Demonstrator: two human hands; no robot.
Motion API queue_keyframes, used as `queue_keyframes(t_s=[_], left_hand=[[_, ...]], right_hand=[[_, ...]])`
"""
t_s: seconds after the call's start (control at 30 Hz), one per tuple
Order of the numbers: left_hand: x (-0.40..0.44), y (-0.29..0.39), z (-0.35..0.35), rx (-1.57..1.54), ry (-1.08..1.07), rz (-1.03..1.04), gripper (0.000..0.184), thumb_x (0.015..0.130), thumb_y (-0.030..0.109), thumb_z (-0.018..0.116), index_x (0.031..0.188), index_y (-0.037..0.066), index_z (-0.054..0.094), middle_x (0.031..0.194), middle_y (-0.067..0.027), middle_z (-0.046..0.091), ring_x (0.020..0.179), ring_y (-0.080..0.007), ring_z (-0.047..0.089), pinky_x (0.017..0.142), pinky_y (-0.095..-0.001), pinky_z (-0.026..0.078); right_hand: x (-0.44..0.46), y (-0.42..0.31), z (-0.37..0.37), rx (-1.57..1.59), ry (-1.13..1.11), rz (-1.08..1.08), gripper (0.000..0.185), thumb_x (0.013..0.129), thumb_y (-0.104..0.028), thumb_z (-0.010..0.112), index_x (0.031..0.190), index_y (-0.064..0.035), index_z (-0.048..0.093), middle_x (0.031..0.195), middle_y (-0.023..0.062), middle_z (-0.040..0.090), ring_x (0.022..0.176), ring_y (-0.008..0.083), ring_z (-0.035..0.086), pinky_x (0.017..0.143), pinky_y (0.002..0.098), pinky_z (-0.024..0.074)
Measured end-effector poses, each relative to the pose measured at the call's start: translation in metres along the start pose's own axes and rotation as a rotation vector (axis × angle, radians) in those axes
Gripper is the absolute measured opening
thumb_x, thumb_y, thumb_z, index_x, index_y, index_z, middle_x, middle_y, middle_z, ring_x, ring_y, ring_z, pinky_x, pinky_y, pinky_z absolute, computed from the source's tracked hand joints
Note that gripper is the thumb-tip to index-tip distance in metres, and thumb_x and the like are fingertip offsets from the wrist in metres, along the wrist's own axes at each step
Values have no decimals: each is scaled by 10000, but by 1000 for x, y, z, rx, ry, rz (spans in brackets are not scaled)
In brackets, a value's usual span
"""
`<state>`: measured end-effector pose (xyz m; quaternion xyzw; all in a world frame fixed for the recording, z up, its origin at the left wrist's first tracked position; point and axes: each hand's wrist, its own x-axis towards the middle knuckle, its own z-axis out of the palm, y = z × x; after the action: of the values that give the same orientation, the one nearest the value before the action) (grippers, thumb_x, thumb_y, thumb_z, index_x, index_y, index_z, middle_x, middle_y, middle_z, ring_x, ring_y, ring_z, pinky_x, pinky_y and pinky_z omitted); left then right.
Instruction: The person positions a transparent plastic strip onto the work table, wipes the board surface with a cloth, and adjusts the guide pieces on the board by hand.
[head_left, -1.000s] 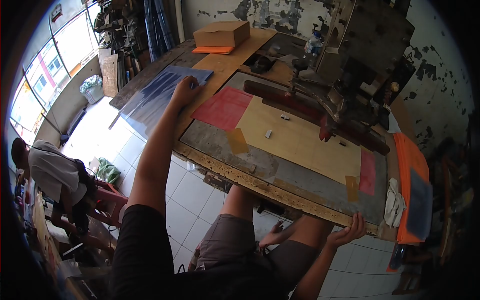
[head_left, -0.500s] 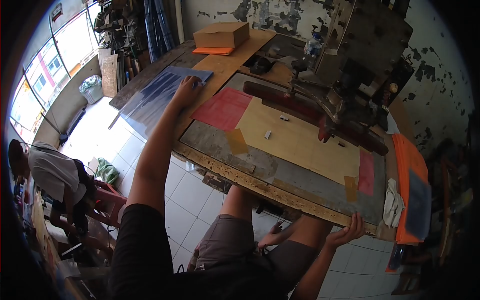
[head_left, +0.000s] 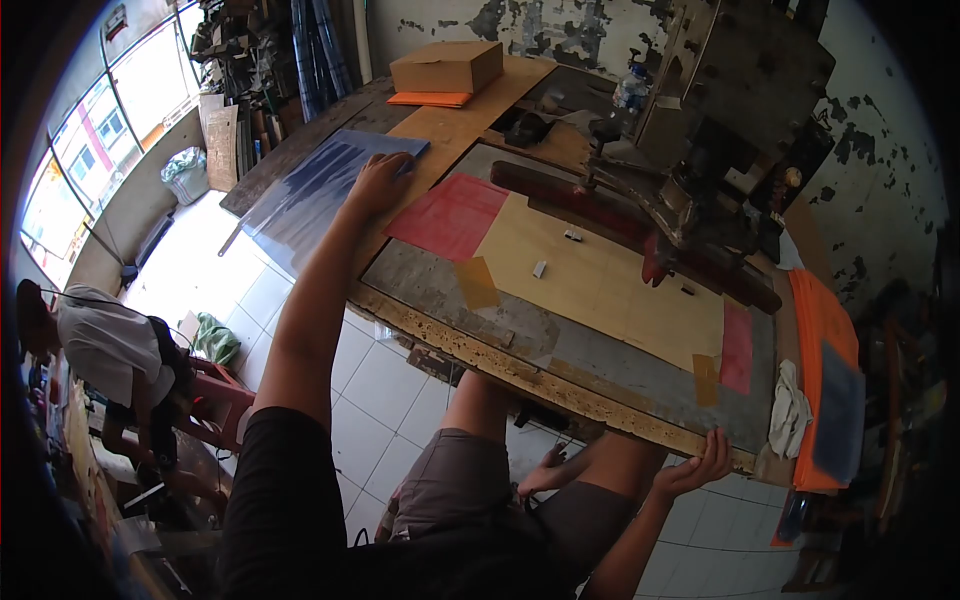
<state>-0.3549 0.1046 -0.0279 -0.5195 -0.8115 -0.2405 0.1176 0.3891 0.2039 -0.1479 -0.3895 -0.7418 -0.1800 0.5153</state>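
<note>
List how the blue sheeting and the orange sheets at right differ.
The blue sheeting is see-through, while the orange sheets look opaque. The left hand is on the blue sheeting; no hand touches the orange sheets. The blue sheeting lies left of the grey board, the orange sheets right of it. Both look thin.

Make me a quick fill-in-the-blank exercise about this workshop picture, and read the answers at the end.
1. The translucent sheeting under the left hand is coloured ____.
2. Of the near and far edges of the worktable, the right hand touches the ____ one.
3. The flat item under the cardboard box is coloured ____.

Missing words: blue; near; orange.
</note>
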Motion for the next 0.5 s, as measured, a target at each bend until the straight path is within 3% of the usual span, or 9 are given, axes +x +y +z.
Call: queue_keyframes(t_s=[0.5], left_hand=[[2,-3,3,-82,118,20,447,962,253,756,1365,63,724,1444,-165,695,1410,-397,561,1220,-480,417]], right_hand=[[-2,0,1,-8,7,18,553,1167,-298,244,1376,0,659,1447,145,660,1421,381,524,1231,593,318]])
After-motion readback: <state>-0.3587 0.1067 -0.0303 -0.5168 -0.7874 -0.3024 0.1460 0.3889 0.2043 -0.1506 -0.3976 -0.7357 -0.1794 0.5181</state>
